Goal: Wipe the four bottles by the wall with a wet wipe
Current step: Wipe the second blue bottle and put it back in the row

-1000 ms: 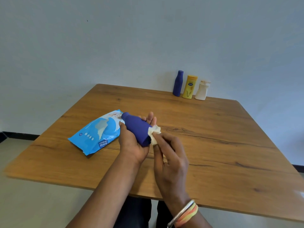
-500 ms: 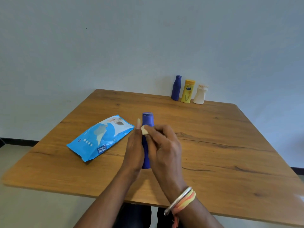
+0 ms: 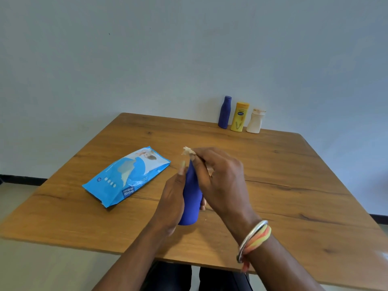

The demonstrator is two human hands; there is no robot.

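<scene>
Item: rounded blue plastic bottle (image 3: 191, 204), frame centre, over wooden desk (image 3: 294, 185). Hold: left grip (image 3: 174, 198) clasps its body; right grip (image 3: 218, 181) pinches crumpled white wet wipe (image 3: 189, 151) at the cap. Risk: wetted smooth plastic may slip from the single clasp and drop.

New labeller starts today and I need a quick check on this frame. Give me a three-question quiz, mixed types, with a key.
1. The left hand grips the held blue bottle. What does the right hand pinch at the bottle's top? A) sponge B) wet wipe C) brush
2. True or false: the wipes pack lies on the table, to the left of the held blue bottle.
3. Fill in: ___ bottles stand by the wall.

Key: 1 B; 2 true; 3 three: dark blue bottle, yellow bottle, white bottle.
</scene>
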